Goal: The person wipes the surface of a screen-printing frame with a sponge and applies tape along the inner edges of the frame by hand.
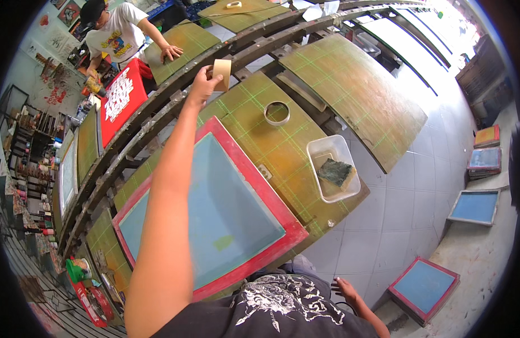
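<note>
My left arm stretches forward across a screen printing frame (232,208) with a red border and blue mesh. Above the green printing board (246,121), my left hand (203,85) is closed on a roll of tan tape (222,75). A second tape roll (277,114), with a pale rim, rests on that board. Beside it stands a white plastic tub (332,196) with a dark green and tan sponge (335,172) inside. My right hand (345,288) hangs low at my right side, fingers apart, holding nothing.
Dark metal rails (158,104) run between two rows of boards. Beyond them, a co-worker (122,34) holds a yellow tool (95,86) near a red printed shirt (123,100). Another board (356,96) lies at the right. More screens (423,286) lean or lie along the right wall.
</note>
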`<action>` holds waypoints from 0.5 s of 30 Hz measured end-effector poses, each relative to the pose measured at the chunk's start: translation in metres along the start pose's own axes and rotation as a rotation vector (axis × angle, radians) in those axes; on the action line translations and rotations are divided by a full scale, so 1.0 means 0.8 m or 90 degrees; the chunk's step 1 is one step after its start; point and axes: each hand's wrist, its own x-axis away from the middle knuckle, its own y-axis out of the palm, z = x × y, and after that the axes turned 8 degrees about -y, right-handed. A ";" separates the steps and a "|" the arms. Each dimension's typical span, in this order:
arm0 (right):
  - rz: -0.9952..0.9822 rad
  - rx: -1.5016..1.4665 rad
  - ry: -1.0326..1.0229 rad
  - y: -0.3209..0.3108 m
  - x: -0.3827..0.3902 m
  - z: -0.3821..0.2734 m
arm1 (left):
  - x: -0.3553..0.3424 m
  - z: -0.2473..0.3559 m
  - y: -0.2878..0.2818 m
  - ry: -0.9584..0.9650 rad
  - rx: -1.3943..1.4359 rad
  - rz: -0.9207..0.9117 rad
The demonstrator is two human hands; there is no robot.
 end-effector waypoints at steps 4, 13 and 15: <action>-0.160 0.593 -0.066 0.013 -0.022 -0.007 | 0.069 0.087 -0.036 -0.029 0.370 -0.136; -0.298 0.089 -0.646 0.192 0.137 -0.402 | 0.394 0.122 -0.081 -0.074 0.643 -0.025; -0.407 0.052 -0.591 0.278 0.156 -0.427 | 0.453 0.091 -0.100 -0.032 0.720 -0.058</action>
